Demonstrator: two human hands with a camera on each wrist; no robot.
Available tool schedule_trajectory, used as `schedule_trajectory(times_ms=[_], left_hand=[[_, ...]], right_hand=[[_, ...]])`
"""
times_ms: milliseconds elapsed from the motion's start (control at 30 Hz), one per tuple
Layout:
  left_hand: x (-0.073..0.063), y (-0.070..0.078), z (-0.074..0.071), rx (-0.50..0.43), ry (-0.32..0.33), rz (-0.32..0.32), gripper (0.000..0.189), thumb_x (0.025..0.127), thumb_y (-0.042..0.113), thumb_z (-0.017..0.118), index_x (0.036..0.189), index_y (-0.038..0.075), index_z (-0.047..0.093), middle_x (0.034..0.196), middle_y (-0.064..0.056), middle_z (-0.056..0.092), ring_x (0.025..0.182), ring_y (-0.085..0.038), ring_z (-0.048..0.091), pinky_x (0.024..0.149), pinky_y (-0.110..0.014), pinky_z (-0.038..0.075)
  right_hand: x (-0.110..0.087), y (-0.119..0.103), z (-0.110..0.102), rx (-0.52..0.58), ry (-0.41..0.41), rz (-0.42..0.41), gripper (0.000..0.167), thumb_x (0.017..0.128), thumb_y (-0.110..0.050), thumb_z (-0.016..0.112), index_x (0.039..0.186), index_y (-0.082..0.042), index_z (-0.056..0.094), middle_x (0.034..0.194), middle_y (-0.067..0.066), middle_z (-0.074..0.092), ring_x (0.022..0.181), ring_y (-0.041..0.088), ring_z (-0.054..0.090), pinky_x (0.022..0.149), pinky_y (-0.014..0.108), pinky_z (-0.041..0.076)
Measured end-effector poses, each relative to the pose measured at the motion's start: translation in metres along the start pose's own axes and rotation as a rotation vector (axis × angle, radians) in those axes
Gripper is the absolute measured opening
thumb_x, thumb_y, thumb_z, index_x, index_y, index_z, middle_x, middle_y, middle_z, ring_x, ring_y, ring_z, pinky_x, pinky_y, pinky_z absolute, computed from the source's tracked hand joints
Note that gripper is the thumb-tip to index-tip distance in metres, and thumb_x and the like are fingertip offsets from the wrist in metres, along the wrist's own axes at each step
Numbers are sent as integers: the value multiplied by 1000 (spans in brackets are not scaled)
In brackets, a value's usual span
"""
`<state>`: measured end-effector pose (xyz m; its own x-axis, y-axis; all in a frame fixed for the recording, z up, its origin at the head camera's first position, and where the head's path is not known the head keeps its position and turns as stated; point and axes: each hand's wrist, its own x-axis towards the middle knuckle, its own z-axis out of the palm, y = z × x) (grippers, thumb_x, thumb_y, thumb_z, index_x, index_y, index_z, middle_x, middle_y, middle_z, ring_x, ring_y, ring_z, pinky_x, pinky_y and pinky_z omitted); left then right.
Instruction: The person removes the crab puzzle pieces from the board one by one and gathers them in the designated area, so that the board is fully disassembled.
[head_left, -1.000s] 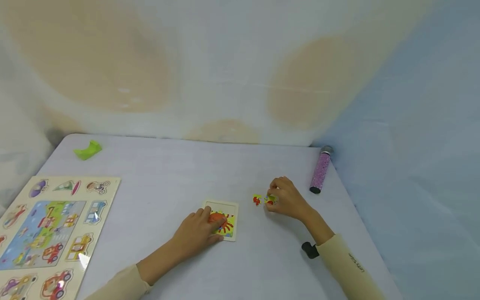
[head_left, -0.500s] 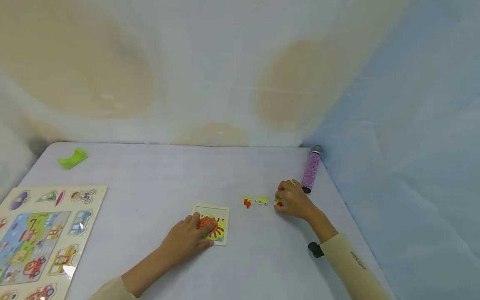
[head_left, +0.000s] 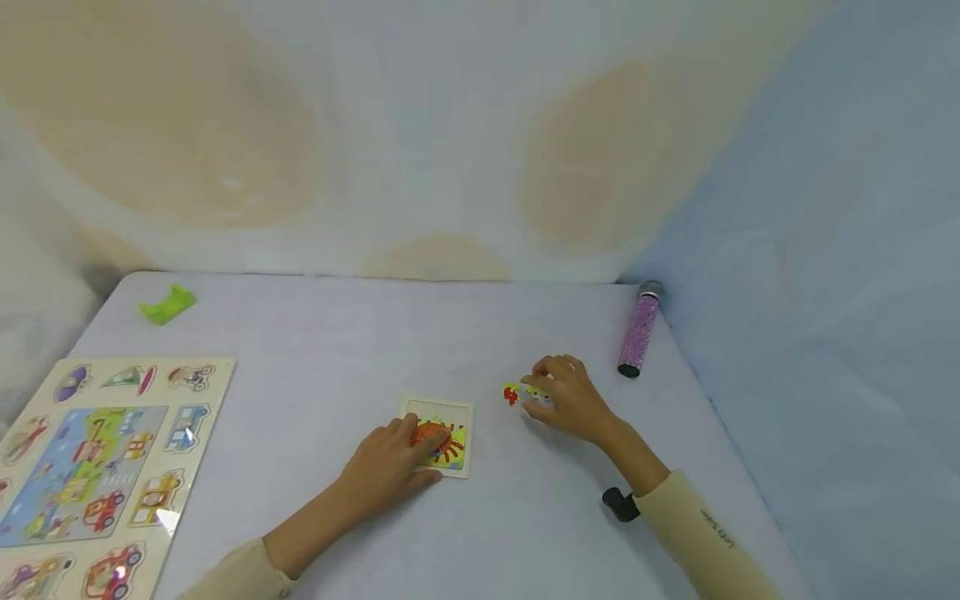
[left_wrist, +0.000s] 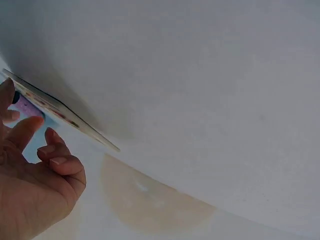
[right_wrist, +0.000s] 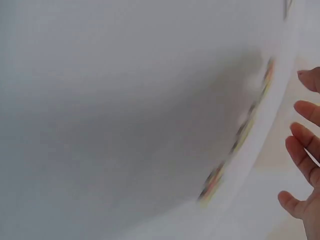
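Cream-framed, the crab puzzle [head_left: 453, 423] lies beneath the relaxed left hand [head_left: 386, 467] in the head view; right of it, loose pieces [head_left: 511, 393] run sideways to the nearer right hand [head_left: 573, 404]. Left wrist view shows loosely bent fingers by the puzzle; right wrist view, spread fingers beside the row.

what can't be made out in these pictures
- Head view: the lower left of the small puzzle, covered by the left hand.
- Head view: the rightmost piece, hidden by the right hand.
- Head view: the rest of the big board, cut off by the left and bottom edges.
- Right wrist view: the prints on all three pieces, blurred and seen at a steep slant.
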<state>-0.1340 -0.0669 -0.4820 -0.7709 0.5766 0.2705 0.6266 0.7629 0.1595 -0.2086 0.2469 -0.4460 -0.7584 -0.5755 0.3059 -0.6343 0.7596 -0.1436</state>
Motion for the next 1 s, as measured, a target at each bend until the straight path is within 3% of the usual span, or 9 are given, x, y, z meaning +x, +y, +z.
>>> schedule_trajectory(times_ms=[167,367,533,800,1000], left_hand=[[-5,16,-8,58,-34,-64,58,82,51,75,132,24,64,99,-9,57,81,-21,53,68,-33,44],[-7,24,-3,144,-57,-130,64,82,63,68,134,25,63,90,-6,51,73,-19,47,62,-30,38],[-8,27,-1,179,-58,-140,63,83,63,66,130,21,65,92,-8,53,73,-20,47,61,-30,37],[-12,25,-7,211,-62,-144,57,86,62,64,128,24,67,84,-7,50,68,-19,44,57,-27,31],[-17,21,-10,186,-76,-154,55,86,60,66,128,24,67,85,-6,50,67,-17,42,55,-25,30]], right_hand=[[33,-46,10,51,-116,-31,27,88,-30,74,109,-13,77,105,3,61,106,22,55,108,51,35],[63,-84,29,134,-260,-62,29,94,-33,68,116,-16,76,105,0,60,103,17,50,105,45,37],[71,-98,41,144,-310,-92,27,96,-33,65,115,-18,76,105,-1,57,101,15,45,102,45,38],[82,-112,47,270,-314,8,26,93,-29,68,109,-11,77,107,2,58,102,17,47,98,45,39],[88,-120,53,333,-341,27,18,93,-28,67,97,-13,76,107,3,59,103,19,47,101,50,36]])
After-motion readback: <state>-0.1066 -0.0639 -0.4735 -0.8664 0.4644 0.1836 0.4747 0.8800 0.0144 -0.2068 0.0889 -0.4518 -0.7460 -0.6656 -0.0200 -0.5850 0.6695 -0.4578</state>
